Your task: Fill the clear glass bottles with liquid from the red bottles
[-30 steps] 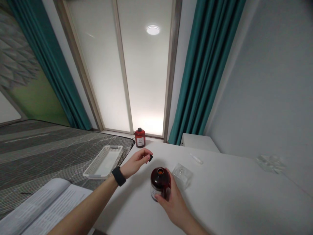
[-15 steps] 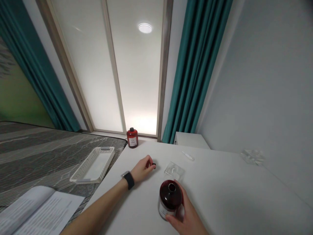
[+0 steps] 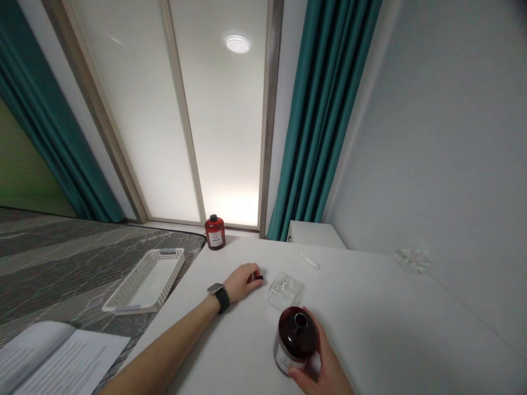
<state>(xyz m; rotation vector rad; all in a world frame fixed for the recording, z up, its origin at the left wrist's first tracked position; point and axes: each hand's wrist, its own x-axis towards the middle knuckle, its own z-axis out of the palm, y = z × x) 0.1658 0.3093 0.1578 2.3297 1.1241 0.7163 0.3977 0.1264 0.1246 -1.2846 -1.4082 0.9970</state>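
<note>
My right hand [image 3: 325, 367] is wrapped round a dark red glass bottle [image 3: 295, 337] with a pale label, near the front of the white table [image 3: 230, 351]. The bottle has an uncapped round neck and leans slightly to the right. My left hand [image 3: 242, 281], with a black watch on the wrist, is closed on a small black cap [image 3: 259, 277], low over the tabletop. Partly hidden by the fingers, the cap shows only at its end. Just beyond the bottle lies a clear plastic box [image 3: 284, 291], between my two hands.
A capped red bottle [image 3: 214, 233] stands at the far left corner. A thin clear tube [image 3: 309, 260] and crumpled clear plastic [image 3: 413, 259] lie farther back and right. Left of the table are a white basket [image 3: 116, 299] and an open book [image 3: 78, 356] on a dark striped surface.
The bottle in my right hand has shifted a little right and down and now tilts slightly. My left hand keeps its grip on the cap. The whole view has turned slightly right.
</note>
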